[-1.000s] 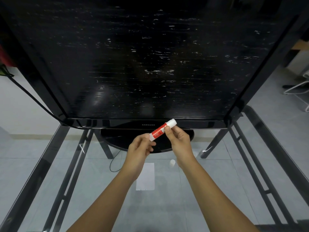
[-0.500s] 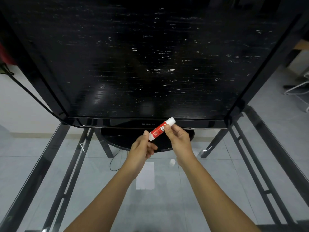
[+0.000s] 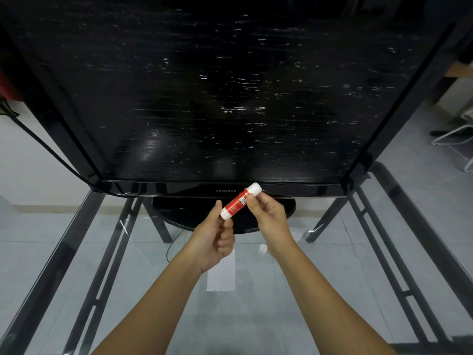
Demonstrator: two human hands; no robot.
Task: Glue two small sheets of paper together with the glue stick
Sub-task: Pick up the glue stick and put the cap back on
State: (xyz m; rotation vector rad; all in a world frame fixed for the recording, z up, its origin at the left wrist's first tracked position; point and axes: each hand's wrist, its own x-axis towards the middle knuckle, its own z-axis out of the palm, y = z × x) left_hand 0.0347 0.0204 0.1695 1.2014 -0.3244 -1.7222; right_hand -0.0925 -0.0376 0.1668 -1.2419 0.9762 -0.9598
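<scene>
A red glue stick point(image 3: 236, 202) with white ends is held tilted in the air in front of the monitor's base. My right hand point(image 3: 268, 213) grips its upper part just below the white cap. My left hand point(image 3: 213, 238) pinches the white lower end between thumb and fingers. Below the hands, a small white sheet of paper point(image 3: 221, 276) lies flat on the glass table, partly hidden by my left wrist. I cannot tell whether it is one sheet or two stacked.
A large black monitor point(image 3: 230, 98) stands at the back of the glass table point(image 3: 281, 316) on an oval base point(image 3: 281, 208). A small white round spot point(image 3: 262, 248) sits on the glass by my right wrist. Black table frame bars run along both sides.
Both hands have kept the glue stick at nearly the same spot. My left fingers have shifted slightly on its lower end.
</scene>
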